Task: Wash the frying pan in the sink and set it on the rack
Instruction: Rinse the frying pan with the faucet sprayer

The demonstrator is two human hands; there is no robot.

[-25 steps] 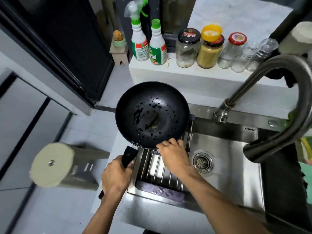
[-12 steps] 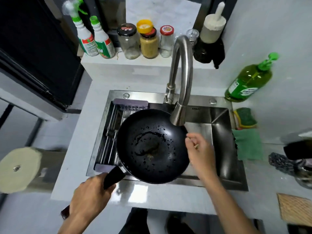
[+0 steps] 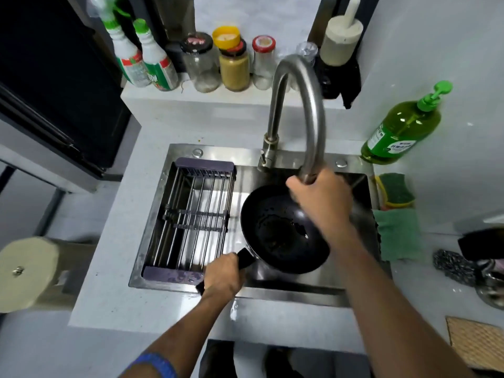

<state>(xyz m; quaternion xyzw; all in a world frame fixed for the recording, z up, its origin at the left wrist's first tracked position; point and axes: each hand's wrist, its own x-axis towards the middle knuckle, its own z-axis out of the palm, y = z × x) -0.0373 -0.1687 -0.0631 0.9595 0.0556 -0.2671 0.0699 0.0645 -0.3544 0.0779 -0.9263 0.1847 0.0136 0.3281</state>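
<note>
The pan (image 3: pixel 283 236) is black and round, with dark residue and wet patches on its inside and a black handle pointing toward the near left; it sits tilted over the right part of the sink (image 3: pixel 174 156), partly hidden by a forearm. The sink is a rectangular steel basin set into a pale counter. The rack (image 3: pixel 191 216), made of metal bars with purple end pieces, spans the sink's left part, just beside the pan, and holds nothing.
</note>
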